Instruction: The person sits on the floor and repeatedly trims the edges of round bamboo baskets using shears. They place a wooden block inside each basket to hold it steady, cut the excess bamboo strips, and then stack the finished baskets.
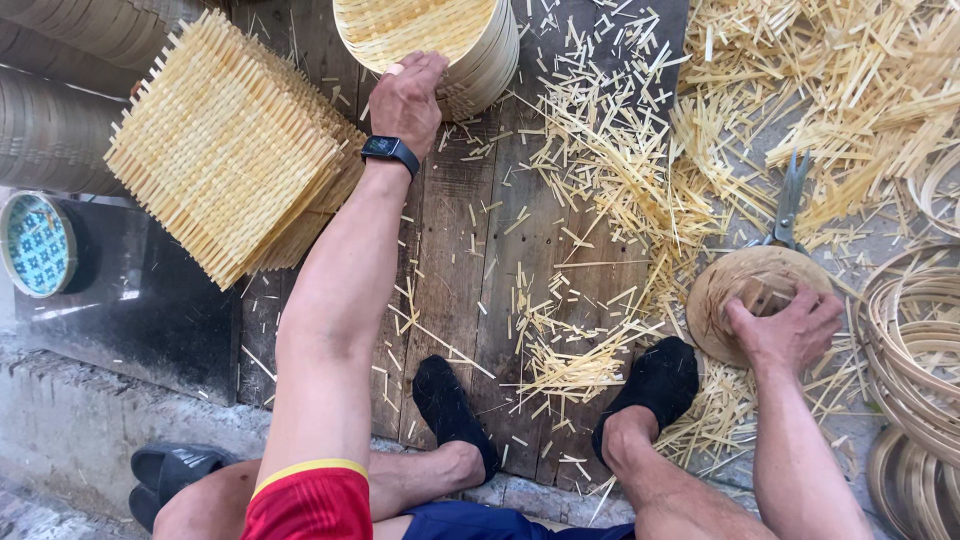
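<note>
At the far edge of the wooden platform (470,230), your left hand (408,100) rested on the rim of the stack of round woven bamboo trays (440,35), fingers curled closed over its near edge. A black wristwatch (390,150) sat on that wrist. Just left of that hand, a pile of square woven bamboo mats (225,150) lay tilted at the platform's far left corner. Near the right edge, your right hand (785,330) pressed down on a round woven disc (740,285), fingers bent and gripping its near rim. Scissors (790,200) lay just beyond the disc among bamboo offcuts (620,170). Coiled bamboo hoops (915,340) lay just right of that hand. Both feet in black socks (655,380) were planted near the platform's near edge.
</note>
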